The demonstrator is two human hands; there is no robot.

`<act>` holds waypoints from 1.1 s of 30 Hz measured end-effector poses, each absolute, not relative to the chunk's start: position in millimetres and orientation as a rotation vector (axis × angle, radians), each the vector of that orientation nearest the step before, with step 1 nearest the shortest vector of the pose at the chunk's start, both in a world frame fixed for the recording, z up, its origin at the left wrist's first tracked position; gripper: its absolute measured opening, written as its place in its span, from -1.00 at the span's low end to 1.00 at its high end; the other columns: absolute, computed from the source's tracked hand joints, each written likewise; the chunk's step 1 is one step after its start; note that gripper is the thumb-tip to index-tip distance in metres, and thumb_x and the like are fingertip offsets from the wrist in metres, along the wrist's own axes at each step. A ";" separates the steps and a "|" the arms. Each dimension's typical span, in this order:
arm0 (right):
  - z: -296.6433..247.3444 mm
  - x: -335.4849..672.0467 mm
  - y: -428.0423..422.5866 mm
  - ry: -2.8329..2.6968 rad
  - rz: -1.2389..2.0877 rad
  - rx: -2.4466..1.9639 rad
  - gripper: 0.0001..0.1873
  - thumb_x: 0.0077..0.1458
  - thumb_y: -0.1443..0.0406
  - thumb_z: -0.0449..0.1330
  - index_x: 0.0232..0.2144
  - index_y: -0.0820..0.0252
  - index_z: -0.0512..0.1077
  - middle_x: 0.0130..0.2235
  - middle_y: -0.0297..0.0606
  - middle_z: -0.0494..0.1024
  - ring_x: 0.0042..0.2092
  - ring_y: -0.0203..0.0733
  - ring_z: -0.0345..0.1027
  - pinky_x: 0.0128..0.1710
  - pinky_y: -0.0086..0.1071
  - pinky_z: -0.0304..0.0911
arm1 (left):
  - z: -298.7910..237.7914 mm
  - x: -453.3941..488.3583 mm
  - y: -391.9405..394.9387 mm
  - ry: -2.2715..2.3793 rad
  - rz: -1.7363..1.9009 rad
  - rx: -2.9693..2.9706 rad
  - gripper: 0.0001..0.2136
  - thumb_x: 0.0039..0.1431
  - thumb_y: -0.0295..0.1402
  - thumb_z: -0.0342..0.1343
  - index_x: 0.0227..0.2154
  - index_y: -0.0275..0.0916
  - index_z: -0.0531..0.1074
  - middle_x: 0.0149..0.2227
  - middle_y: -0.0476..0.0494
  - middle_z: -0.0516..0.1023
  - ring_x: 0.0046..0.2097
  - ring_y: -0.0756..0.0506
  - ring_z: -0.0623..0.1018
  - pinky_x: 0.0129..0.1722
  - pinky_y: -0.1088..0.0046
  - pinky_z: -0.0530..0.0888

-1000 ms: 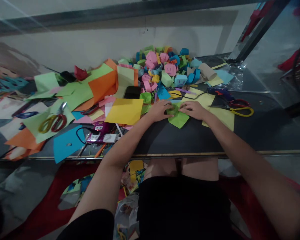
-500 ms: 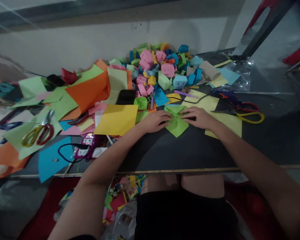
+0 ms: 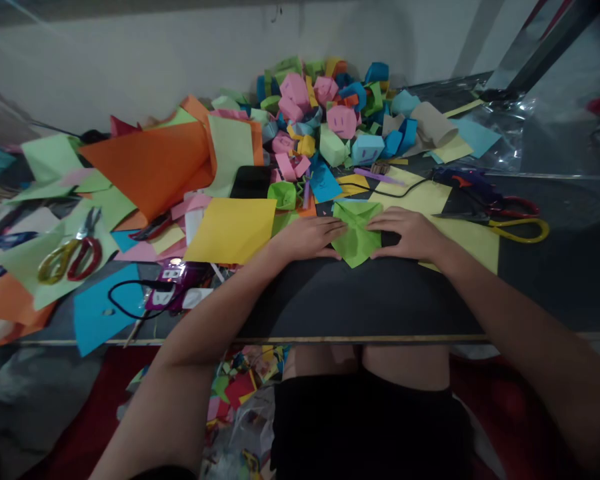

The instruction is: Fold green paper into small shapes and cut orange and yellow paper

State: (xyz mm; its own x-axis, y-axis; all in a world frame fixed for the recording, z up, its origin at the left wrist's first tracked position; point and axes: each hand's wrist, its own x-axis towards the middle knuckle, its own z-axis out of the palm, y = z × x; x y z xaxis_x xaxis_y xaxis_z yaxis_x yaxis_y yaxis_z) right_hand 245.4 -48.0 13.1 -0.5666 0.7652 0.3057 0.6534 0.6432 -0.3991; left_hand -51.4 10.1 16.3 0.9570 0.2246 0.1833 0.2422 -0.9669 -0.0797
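Right hand [image 3: 409, 233], thumb lower now; left hand [image 3: 306, 239] — creased green paper [image 3: 357, 237] between; fingers together, thumbs spread

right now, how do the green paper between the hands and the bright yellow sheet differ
The green paper is creased and looks smaller; the bright yellow sheet looks smooth and larger. The left hand and right hand touch the green paper, not the bright yellow sheet. Both are one colour.

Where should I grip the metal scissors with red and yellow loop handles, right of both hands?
Probably pinch the yellow loop, from the near right. The scissors lie with blades toward the right hand; that nearer loop juts right, mostly past the pale yellow paper beneath.
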 end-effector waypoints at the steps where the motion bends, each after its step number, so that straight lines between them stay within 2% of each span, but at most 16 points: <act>1: 13.4 244.9 -48.2 -2.405 0.305 -1.082 -0.46 0.07 -0.09 0.38 -0.01 0.07 0.65 0.03 -0.13 0.67 0.06 0.11 0.53 0.17 0.00 0.36 | 15.6 -50.7 10.1 -0.357 -0.272 -2.979 -0.38 0.44 0.08 -0.14 0.21 -0.33 0.45 0.14 -0.32 0.59 0.21 -0.19 0.56 0.18 0.30 0.50; 4: 16.3 243.0 -49.1 -2.393 0.227 -0.995 -0.62 0.21 -0.02 0.29 -0.13 0.09 0.68 -0.10 -0.17 0.71 -0.05 0.00 0.59 0.07 -0.11 0.44 | 12.9 -47.2 8.3 -0.351 -0.313 -2.906 -0.50 0.50 -0.06 -0.16 0.14 -0.31 0.51 0.10 -0.27 0.63 0.15 -0.15 0.60 0.19 0.30 0.50; 8: 17.1 238.4 -50.1 -2.390 0.130 -0.986 -0.70 0.33 0.13 0.16 -0.19 0.06 0.68 -0.16 -0.24 0.72 -0.11 -0.08 0.59 -0.03 -0.17 0.48 | 9.9 -44.0 5.8 -0.349 -0.382 -2.843 -0.54 0.50 -0.15 -0.13 0.06 -0.37 0.56 0.03 -0.32 0.67 0.09 -0.16 0.65 0.15 0.30 0.53; 11: 12.1 232.8 -46.9 -2.402 0.107 -1.019 -0.68 0.34 0.20 0.10 -0.21 0.04 0.67 -0.15 -0.24 0.72 -0.10 -0.08 0.58 -0.02 -0.15 0.47 | 8.8 -43.5 6.2 -0.414 -0.387 -2.834 -0.51 0.48 -0.10 -0.10 0.03 -0.41 0.57 0.00 -0.39 0.67 0.03 -0.19 0.67 0.06 0.29 0.57; 14: 7.7 229.1 -42.2 -2.421 0.112 -1.061 -0.65 0.34 0.21 0.06 -0.21 0.07 0.67 -0.13 -0.19 0.71 -0.08 -0.06 0.57 -0.02 -0.14 0.46 | 9.2 -41.6 6.3 -0.507 -0.348 -2.865 -0.42 0.38 0.08 0.00 0.04 -0.38 0.57 0.03 -0.42 0.65 0.04 -0.24 0.67 0.02 0.26 0.58; 17: 7.9 230.8 -40.7 -2.413 0.160 -1.093 -0.66 0.27 0.11 0.18 -0.05 0.10 0.64 -0.07 -0.15 0.69 -0.03 0.01 0.55 0.01 -0.11 0.45 | 10.6 -37.4 4.0 -0.588 -0.305 -2.868 -0.41 0.34 0.10 0.05 0.06 -0.37 0.56 0.05 -0.42 0.64 0.05 -0.26 0.66 -0.04 0.28 0.58; 20: 9.9 234.7 -41.8 -2.397 0.185 -1.109 -0.45 0.10 -0.02 0.36 0.07 0.09 0.59 0.04 -0.10 0.64 0.07 0.09 0.51 0.10 -0.03 0.42 | 11.4 -32.3 0.1 -0.656 -0.284 -2.827 -0.56 0.44 -0.10 -0.02 0.05 -0.35 0.56 0.05 -0.38 0.64 0.02 -0.22 0.67 -0.11 0.33 0.57; 23: 9.5 235.6 -41.7 -2.396 0.106 -1.083 -0.59 0.12 -0.01 0.37 -0.08 0.06 0.66 0.19 -0.10 0.55 0.18 0.13 0.44 0.21 0.05 0.32 | 11.3 -29.5 -3.5 -0.680 -0.260 -2.816 -0.61 0.47 -0.19 -0.07 0.07 -0.31 0.55 0.07 -0.35 0.64 -0.01 -0.19 0.68 -0.13 0.36 0.55; 26: 6.8 233.3 -39.1 -2.420 0.078 -1.023 -0.73 0.23 0.05 0.29 -0.17 0.04 0.67 0.24 -0.16 0.52 0.20 0.08 0.44 0.23 0.05 0.28 | 10.9 -30.8 -6.1 -0.720 -0.285 -2.868 -0.53 0.41 -0.03 0.02 0.11 -0.30 0.52 0.11 -0.38 0.60 0.08 -0.22 0.64 -0.03 0.31 0.55; 29: 4.4 231.1 -36.1 -2.432 0.119 -0.988 -0.74 0.33 0.13 0.19 -0.20 0.03 0.67 0.12 -0.19 0.62 0.13 0.01 0.49 0.17 0.00 0.33 | 11.0 -33.3 -7.0 -0.765 -0.313 -2.920 -0.44 0.33 0.08 0.08 0.14 -0.27 0.51 0.16 -0.36 0.58 0.15 -0.24 0.60 0.05 0.29 0.53; 33: 4.8 226.7 -38.0 -2.387 0.183 -0.979 -0.70 0.36 0.15 0.14 -0.27 0.03 0.66 -0.12 -0.23 0.72 0.00 -0.06 0.57 0.08 -0.08 0.39 | 11.4 -32.3 -7.4 -0.821 -0.324 -2.932 -0.49 0.37 0.06 0.05 0.11 -0.24 0.52 0.13 -0.33 0.60 0.12 -0.22 0.62 -0.01 0.31 0.54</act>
State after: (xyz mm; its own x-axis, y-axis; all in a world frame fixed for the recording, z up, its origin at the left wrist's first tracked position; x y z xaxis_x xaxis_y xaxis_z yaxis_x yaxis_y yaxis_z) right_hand 226.7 -38.0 4.8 -0.5849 0.6834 0.4370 0.6086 0.7258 -0.3205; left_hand -32.3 -7.4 11.4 0.8342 0.5042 0.2234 0.5210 -0.8533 -0.0198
